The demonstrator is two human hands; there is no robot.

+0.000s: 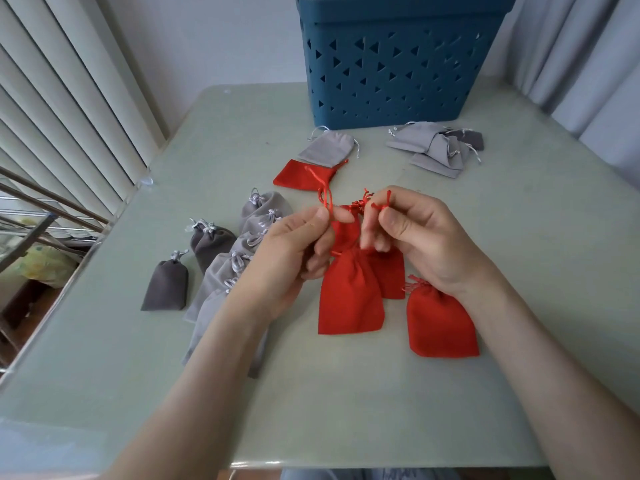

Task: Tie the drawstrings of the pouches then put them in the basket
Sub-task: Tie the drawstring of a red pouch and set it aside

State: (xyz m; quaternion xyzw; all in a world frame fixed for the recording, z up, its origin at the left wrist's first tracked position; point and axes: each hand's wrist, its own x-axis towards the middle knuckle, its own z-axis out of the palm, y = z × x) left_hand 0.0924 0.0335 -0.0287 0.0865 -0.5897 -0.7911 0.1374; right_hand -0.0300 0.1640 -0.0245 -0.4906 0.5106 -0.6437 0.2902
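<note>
You hold the red pouch (346, 233) over the middle of the worktop (346, 393), seemingly lifted off it. The coming move turns on its gathered neck, which sits between your two hands with one cord running off to each side. Your left hand (294, 247) pinches the left drawstring (329, 207) between thumb and forefinger. Your right hand (419, 237) pinches the end of the right drawstring (388, 197) in the same way. So the fingers (320, 216) of both hands are closed on cord, not on cloth.

The pouch's long axis runs from the neck on the far side back toward the near edge, and its body hangs below your fingers. Both hands are about equally near the neck. I judge the knot is not yet drawn tight, and pulling the cords apart, left and right, should close it.

One blue basket (398, 74) stands at the far edge, beyond the pouch and a little to the right. Your right hand has the shorter way to it.

- **Red, near edge:** three more red pouches (441, 323) lie under and just beside your hands.
- **Red, far side:** one untied red pouch (298, 176) lies beyond your left hand.
- **Grey, tied:** the tied grey pouches (166, 289) lie toward the left edge. At least two are dark, and a light overlapping row shows five knots. Your left forearm hides part of the row, so I cannot give a firm total.
- **Grey, untied:** one untied grey pouch (327, 147) lies before the basket. A grey heap (433, 150) near the far right corner holds about four, overlapping too much to count surely.
</note>
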